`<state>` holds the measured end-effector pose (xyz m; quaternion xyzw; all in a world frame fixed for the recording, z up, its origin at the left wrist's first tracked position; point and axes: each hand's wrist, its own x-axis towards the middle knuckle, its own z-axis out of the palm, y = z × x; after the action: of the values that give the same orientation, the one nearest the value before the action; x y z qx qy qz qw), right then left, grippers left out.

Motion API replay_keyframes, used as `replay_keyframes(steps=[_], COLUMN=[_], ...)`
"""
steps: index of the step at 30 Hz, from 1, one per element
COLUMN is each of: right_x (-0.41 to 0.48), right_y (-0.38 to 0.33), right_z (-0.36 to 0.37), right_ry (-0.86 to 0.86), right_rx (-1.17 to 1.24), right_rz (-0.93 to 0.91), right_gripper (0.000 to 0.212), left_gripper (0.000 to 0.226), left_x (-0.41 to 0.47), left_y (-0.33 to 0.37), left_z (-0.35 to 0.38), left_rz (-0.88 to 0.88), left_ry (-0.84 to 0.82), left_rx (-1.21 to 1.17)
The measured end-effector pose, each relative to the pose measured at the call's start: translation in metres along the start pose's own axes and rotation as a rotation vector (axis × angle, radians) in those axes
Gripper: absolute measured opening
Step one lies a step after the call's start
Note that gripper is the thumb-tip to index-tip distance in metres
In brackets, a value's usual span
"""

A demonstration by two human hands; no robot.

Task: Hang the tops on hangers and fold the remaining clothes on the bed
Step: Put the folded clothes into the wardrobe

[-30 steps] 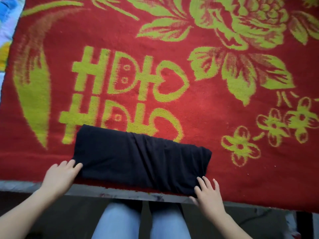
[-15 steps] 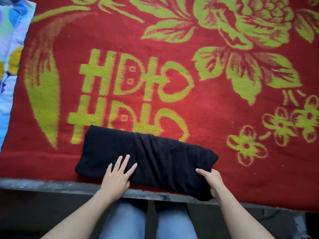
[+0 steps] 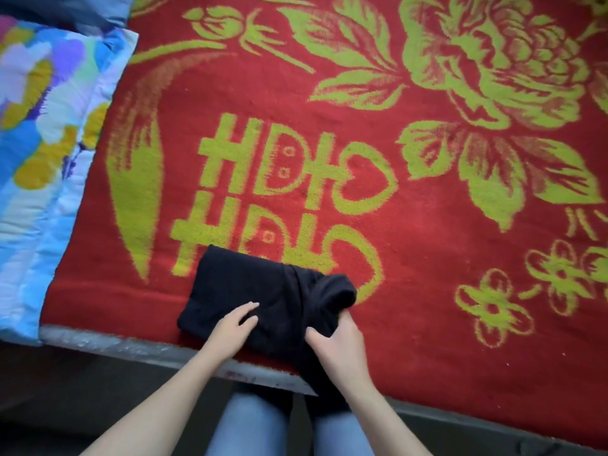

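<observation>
A black garment (image 3: pixel 243 284) lies folded into a band at the near edge of the bed, on a red blanket (image 3: pixel 427 291) with yellow-green flowers and letters. My left hand (image 3: pixel 232 327) presses flat on the middle of the garment with straight fingers. My right hand (image 3: pixel 339 347) grips the garment's right end, which is lifted and curled over toward the left. No hangers or other clothes are in view.
A blue, yellow and purple patterned quilt (image 3: pixel 42 143) lies along the left side of the bed. The grey bed edge (image 3: pixel 131 345) runs across the bottom, with my legs in blue jeans (image 3: pixel 250 426) just below it.
My left hand moved from the garment's left end to its middle. My right hand took hold of the right end and is lifting it over to the left.
</observation>
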<state>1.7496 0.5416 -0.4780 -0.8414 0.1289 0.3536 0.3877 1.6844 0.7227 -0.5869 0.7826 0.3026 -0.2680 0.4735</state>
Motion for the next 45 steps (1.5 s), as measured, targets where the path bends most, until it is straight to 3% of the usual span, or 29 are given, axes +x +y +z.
replay_keyframes(steps=[2,5,7,9,11,14,15,17,20,26,29,32,34,38,45], right_x=[-0.002,-0.003,0.000,0.003,0.011,0.028,0.035,0.044,0.048,0.071,0.079,0.091,0.094,0.098,0.090], right_y=[-0.037,-0.071,-0.066,-0.043,-0.013,0.025,0.037,0.053,0.059,0.058,0.051,0.037,0.029,0.013,-0.030], right_z=[0.035,0.088,0.110,0.123,0.127,0.133,0.135,0.140,0.146,0.131,0.118,0.100,0.088,0.066,0.037], right_ry=[-0.105,-0.317,-0.362,-0.351,-0.179,-0.142,-0.154,-0.186,-0.179,-0.185,-0.141,0.101,0.190,0.291,0.279], right_rx=[-0.081,-0.229,-0.395,-0.564,-0.732,-0.922,-0.959,-0.999,-1.070,-1.191,-1.134,-0.949,-0.870,-0.822,-0.881], right_rz=[-0.083,-0.167,-0.169,-0.177,-0.315,-0.387,-0.403,-0.426,-0.479,-0.609,-0.687,-0.982,-1.109,-1.254,-1.420], right_gripper=[0.046,0.071,0.075,0.074,0.084,0.094,0.098,0.115,0.125,0.108,0.088,0.051,0.038,0.035,0.035], left_gripper=[0.022,0.049,0.055,0.055,0.066,0.099,0.109,0.118,0.115,0.121,0.142,0.154,0.139,0.067,0.052], left_x=[-0.003,-0.006,-0.007,-0.007,-0.008,-0.007,-0.004,0.004,0.018,0.027,0.027,0.036,0.042,0.057,0.035], left_y=[-0.002,-0.016,-0.031,-0.047,-0.058,-0.071,-0.075,-0.082,-0.094,-0.101,-0.104,-0.091,-0.075,-0.044,-0.002], left_z=[-0.015,-0.047,-0.066,-0.073,-0.070,-0.053,-0.047,-0.035,-0.026,-0.030,-0.027,-0.029,-0.032,-0.043,-0.099], left_rz=[-0.162,-0.332,-0.399,-0.409,-0.280,0.249,0.431,0.666,0.725,0.784,0.760,0.664,0.629,0.761,0.942], left_ry=[0.144,0.303,0.509,0.644,0.602,0.398,0.312,0.204,0.232,0.254,0.276,0.355,0.424,0.595,0.704], left_rx=[-0.438,-1.110,-1.214,-0.938,-0.343,0.651,0.883,1.106,1.162,1.158,1.132,1.104,1.039,0.849,0.843])
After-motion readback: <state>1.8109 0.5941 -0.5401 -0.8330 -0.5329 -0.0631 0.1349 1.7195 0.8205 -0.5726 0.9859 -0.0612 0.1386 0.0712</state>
